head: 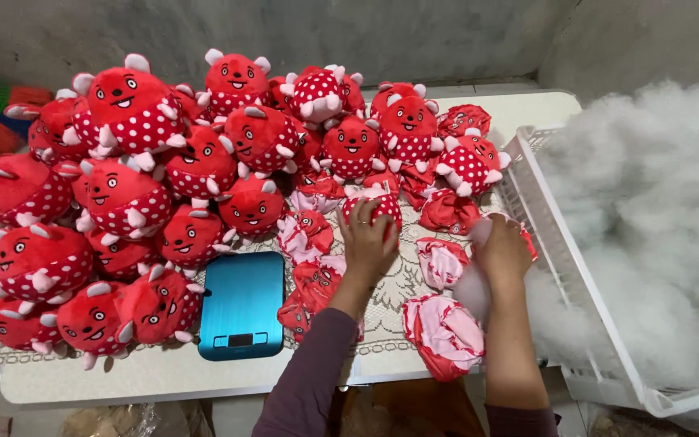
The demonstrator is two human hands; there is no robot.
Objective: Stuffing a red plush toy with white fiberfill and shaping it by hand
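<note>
Item: red dotted plush toy [375, 206] at mid-surface [163, 376], my left hand [366, 243] cupped half-closed over it; my right hand [502, 252] pinches white stuffing [472, 283] beside the crate [576, 283]; I'd judge small tufts pack evenly.

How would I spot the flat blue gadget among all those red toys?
Start at the big heap of red polka-dot plush toys covering the table's left side. Just below its right end, left of the person's left hand, lies the scale. It is the only flat, teal-blue rectangle there, with a small dark display near its front edge.
</note>
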